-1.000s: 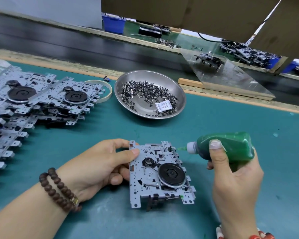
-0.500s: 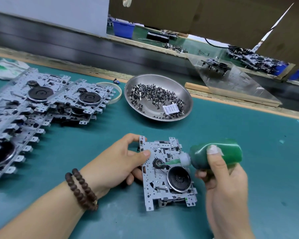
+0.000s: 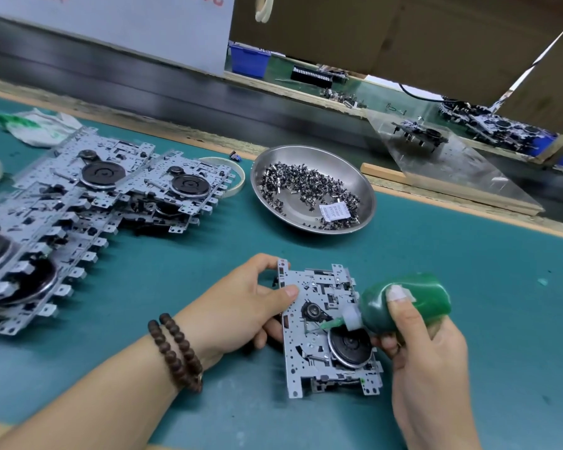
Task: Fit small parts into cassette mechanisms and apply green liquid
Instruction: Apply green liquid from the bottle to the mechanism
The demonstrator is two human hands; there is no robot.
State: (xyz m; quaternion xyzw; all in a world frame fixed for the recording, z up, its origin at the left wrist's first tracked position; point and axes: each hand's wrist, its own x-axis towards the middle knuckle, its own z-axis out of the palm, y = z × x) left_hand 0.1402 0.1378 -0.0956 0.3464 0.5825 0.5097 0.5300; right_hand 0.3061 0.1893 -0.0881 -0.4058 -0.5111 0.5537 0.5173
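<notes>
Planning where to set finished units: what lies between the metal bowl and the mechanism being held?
Only bare green mat between the bowl and the held mechanism, seen in the head view.

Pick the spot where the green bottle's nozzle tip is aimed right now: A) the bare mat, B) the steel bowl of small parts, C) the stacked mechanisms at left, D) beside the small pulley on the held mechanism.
D: the green bottle nozzle tip sits beside the small pulley on the held mechanism.

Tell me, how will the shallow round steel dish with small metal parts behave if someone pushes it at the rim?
The shallow round steel dish would probably slide easily on the smooth teal mat. Its curved underside may let it rock or tip. The loose small metal parts inside would likely shift towards the low side.
</notes>
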